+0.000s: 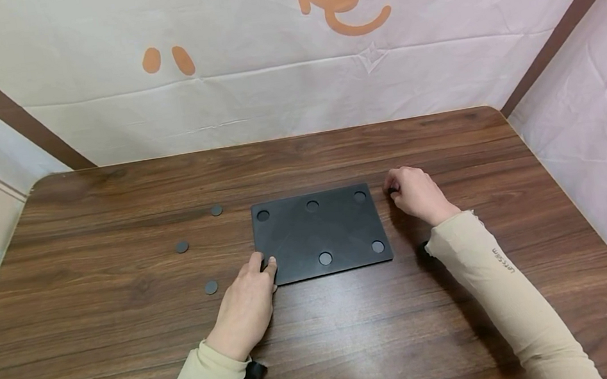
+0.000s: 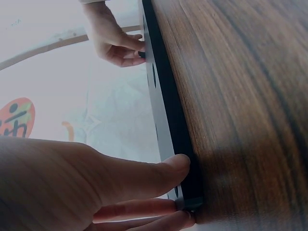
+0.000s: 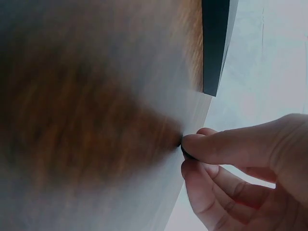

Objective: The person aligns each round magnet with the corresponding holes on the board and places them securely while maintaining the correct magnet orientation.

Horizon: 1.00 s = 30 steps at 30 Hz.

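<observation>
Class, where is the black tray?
In the head view, the tray lies centrally between the left hand, at its near left corner, and the right hand.

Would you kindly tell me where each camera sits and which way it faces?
Head: head-worn, facing forward and down at the board; left hand, right hand and sleeves show.
Left wrist: worn there, looking along the board's edge; left hand close, right hand beyond.
Right wrist: worn there, facing the right hand pinching a dark piece, board beyond.
Head and left wrist share both hands.
</observation>
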Each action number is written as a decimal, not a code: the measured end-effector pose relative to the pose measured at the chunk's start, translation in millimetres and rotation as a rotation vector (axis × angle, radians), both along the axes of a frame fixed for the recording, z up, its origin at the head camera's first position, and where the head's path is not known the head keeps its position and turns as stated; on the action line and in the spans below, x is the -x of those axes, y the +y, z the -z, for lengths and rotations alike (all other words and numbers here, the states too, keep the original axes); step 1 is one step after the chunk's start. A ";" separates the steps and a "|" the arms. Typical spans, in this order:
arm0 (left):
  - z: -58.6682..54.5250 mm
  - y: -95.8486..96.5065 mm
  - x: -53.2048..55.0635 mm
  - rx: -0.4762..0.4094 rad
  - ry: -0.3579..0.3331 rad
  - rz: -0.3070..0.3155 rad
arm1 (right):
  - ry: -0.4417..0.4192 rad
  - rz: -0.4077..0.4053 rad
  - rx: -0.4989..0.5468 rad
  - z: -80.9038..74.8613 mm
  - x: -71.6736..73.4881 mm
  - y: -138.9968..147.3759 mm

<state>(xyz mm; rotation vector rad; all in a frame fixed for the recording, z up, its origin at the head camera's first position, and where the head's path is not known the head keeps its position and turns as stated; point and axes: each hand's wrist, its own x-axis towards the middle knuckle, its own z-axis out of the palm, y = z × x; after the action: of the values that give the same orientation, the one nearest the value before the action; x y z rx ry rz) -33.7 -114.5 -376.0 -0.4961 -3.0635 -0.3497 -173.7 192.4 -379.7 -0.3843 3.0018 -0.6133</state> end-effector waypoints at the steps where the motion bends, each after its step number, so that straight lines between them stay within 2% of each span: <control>1: -0.1 0.0 -0.2 -0.001 -0.001 0.000 | 0.002 -0.008 0.000 0.3 -0.1 -0.1; 20: 0.6 0.0 -0.4 -0.003 -0.002 -0.003 | 0.068 -0.092 0.069 -1.3 -1.5 -9.7; 30: 0.8 -0.1 -0.1 -0.005 0.006 -0.002 | 0.068 -0.115 0.102 -3.4 -1.7 -14.8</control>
<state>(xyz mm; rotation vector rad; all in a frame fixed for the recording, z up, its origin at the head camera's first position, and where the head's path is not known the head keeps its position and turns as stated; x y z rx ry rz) -33.6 -114.6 -376.8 -0.4930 -3.0562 -0.3545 -171.9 177.7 -376.2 -0.5905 2.9926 -0.7596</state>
